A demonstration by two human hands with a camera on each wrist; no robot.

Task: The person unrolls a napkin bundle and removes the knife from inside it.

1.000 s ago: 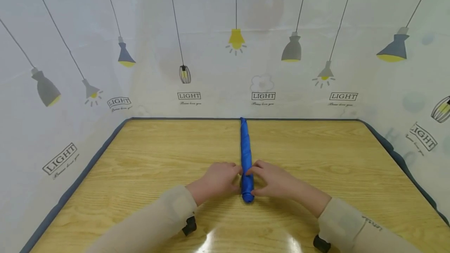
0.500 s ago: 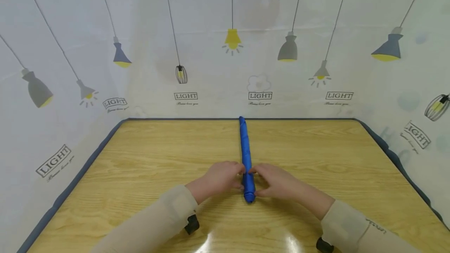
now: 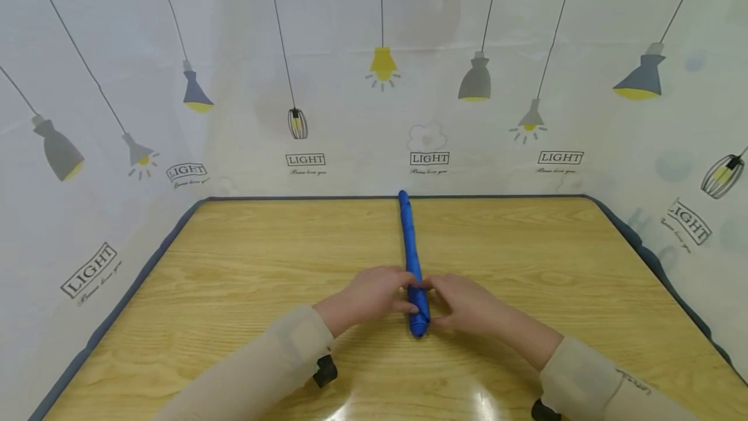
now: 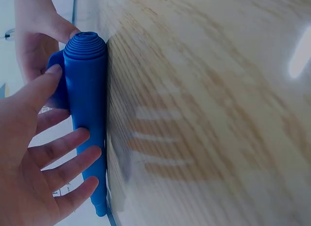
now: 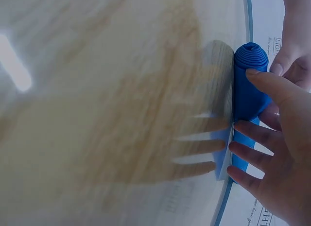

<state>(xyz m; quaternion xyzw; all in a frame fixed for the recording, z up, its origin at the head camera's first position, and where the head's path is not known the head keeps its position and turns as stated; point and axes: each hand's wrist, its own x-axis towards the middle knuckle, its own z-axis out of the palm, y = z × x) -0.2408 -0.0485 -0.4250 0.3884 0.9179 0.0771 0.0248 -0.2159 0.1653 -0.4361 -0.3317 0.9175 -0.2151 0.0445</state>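
Note:
A rolled blue cloth (image 3: 408, 239), wound in many layers that show at its near end, lies lengthwise on the wooden table, narrower toward the far end. A loose flap stands up along its top in the left wrist view. My left hand (image 3: 376, 294) holds the near part from the left, its thumb on the flap, with three other fingers spread along the roll. From the right, my right hand (image 3: 470, 304) grips the same part, thumb across the roll near its end (image 5: 250, 56). Its index fingertip is hidden behind the cloth in the right wrist view.
The wooden table (image 3: 280, 239) has a dark edging along its far and side borders. A pale wall sheet (image 3: 345, 12) printed with hanging lamps stands behind it and on both sides. Light glares off the table's near part.
The roll's near end has shifted slightly right, along with both hands. My left fingers now reach farther over the top of the roll. The head view has turned a little.

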